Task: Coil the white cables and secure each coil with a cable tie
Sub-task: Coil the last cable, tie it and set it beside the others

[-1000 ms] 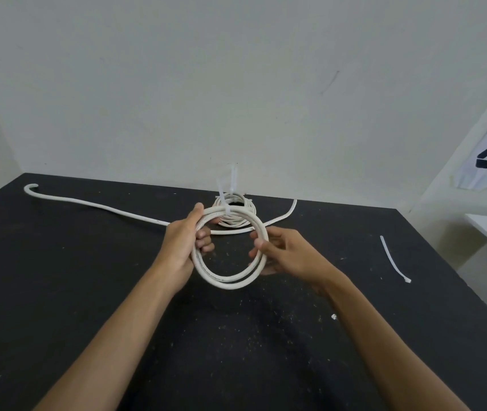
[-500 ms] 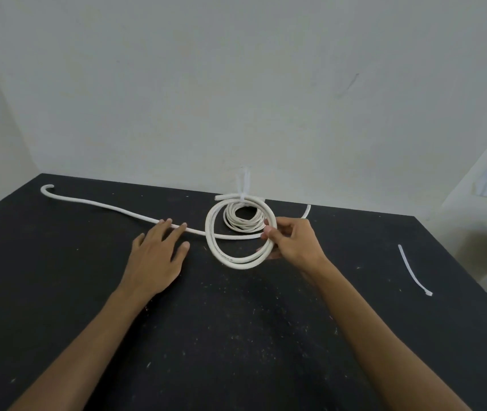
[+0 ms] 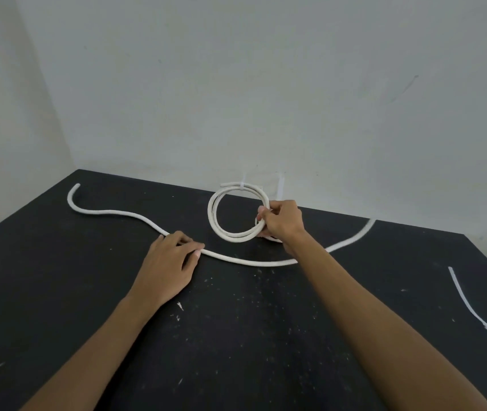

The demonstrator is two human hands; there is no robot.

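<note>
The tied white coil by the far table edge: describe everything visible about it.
The coil is a thick white cable, seemingly smooth-jacketed, wound into about two round loops. It lies near the far edge of the black table. A white cable tie binds it at its far side, where a short cable end sticks out leftward. The right hand grips its right side. The loose cable passes in front without touching.

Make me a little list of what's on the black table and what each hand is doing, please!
table: black table, speckled with white bits
coiled cable: white coil with a cable tie at its far side
right hand: right hand grips the coil's right side
loose cable: long uncoiled white cable lying across the table
left hand: left hand rests on the loose cable, fingers fairly straight
spare tie: loose cable tie lying near the right edge
second coil: partly hidden behind the right hand, cannot tell more
</note>
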